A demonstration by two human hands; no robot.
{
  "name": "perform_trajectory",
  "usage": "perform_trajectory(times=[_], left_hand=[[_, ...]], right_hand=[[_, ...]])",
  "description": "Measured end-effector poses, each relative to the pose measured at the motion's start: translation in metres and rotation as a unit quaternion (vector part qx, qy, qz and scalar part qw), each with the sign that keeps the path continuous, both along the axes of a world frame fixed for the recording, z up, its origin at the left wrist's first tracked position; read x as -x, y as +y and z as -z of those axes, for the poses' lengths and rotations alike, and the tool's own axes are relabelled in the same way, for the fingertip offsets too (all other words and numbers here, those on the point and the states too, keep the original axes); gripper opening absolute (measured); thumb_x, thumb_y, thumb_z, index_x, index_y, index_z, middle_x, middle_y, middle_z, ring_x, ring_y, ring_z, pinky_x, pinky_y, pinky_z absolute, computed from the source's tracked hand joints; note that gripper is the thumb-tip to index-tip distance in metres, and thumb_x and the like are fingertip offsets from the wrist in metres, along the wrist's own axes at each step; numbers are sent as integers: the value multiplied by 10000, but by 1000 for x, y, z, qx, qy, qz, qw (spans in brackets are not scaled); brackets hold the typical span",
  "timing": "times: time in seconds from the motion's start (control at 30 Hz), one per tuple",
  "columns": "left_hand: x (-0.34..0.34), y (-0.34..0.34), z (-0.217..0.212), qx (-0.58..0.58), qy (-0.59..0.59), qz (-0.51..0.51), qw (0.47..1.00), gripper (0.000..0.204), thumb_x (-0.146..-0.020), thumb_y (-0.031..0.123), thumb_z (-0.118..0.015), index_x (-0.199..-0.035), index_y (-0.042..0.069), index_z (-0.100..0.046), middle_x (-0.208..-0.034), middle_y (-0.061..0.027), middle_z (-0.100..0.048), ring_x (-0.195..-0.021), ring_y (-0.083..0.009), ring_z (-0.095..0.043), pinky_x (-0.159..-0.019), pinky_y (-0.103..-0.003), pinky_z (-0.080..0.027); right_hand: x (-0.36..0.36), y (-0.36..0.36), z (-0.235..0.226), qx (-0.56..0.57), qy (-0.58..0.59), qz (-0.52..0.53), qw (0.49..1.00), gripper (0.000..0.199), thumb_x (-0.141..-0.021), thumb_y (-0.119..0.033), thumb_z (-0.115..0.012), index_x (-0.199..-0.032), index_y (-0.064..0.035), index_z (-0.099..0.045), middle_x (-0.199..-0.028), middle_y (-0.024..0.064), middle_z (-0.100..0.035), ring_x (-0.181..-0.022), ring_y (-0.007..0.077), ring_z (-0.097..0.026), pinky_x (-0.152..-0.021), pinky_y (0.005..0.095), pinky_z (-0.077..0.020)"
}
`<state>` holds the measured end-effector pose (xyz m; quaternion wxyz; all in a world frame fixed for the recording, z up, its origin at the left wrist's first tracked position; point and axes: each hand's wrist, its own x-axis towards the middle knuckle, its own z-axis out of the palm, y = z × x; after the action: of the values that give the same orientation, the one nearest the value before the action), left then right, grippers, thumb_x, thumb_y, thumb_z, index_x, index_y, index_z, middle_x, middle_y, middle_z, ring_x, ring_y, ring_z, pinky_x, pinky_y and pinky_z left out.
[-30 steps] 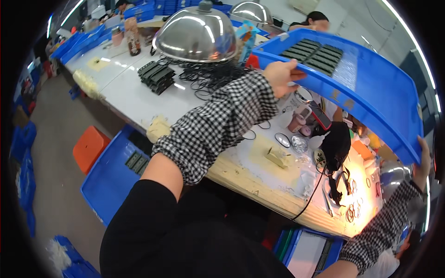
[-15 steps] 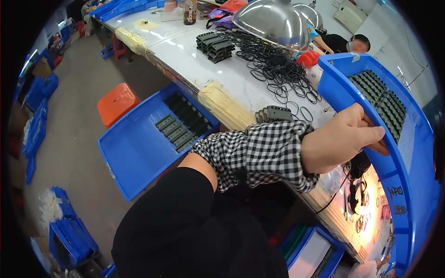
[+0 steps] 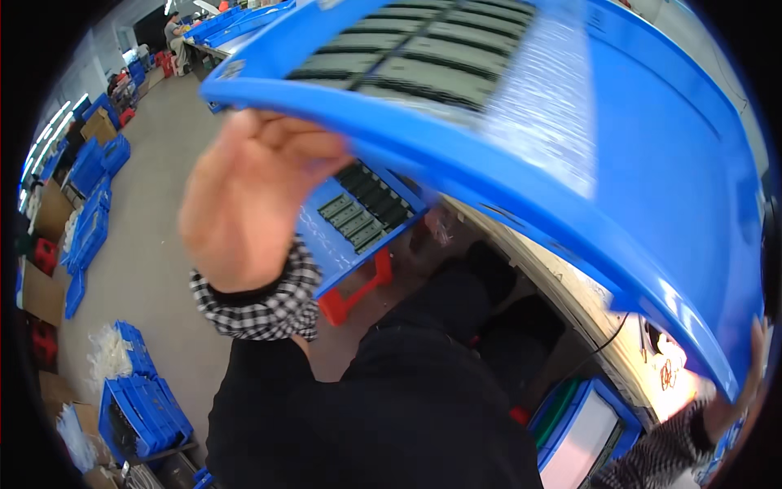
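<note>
The left hand (image 3: 252, 191) curled its fingers under the rim of a blue tray (image 3: 489, 175); the right hand (image 3: 740, 381), near the view's edge, gripped its other end. From where I stood, the tray hung aloft, carrying rows of dark green pieces (image 3: 440, 61) beside a clear plastic sheet (image 3: 550, 106). Uneven lifting could have slid the rows; a slipping finger hold could have spilled them onto the lower tray (image 3: 326, 254). Far across the floor (image 3: 171, 269), another person (image 3: 175, 34) was visible.

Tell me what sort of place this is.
Probably a factory or assembly workshop: a blue tray carries rows of matching green parts, a second tray holds similar pieces, and more blue bins are gathered nearby.
</note>
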<state>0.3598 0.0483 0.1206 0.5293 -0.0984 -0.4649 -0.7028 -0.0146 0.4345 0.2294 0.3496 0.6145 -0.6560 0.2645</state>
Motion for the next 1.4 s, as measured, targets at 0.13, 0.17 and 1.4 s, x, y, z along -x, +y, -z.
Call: perform_trajectory(times=[0.13,0.17,1.4], left_hand=[[-78,-28,-4,-21,-5,-126,992,317,-1009,299,-484,-1121,24,-595,-1045,-119,-672,-990,-230,-638,-936,-482,-464],[-100,-34,2,-45,-22,-188,981,291,-1000,296,-515,-1103,39,-605,-1021,-99,-676,-973,-210,-634,-925,-480,-465],[-207,-371,149,-380,-264,-583,668,449,-774,254,-749,-1137,62,-568,-941,-56,-506,-858,-209,-512,-823,-527,-479]], right_hand=[[-11,-149,29,30,-349,-180,919,386,-941,-156,-565,-1261,61,-561,-1285,158,-557,-1106,228,-575,-967,304,-439],[-38,-201,46,73,-595,-228,767,377,-921,-137,-586,-1248,49,-574,-1226,131,-584,-1061,183,-579,-930,278,-441],[-115,-722,268,-208,-568,-182,775,433,-805,-267,-698,-1057,73,-603,-939,149,-660,-841,232,-645,-719,342,-506]])
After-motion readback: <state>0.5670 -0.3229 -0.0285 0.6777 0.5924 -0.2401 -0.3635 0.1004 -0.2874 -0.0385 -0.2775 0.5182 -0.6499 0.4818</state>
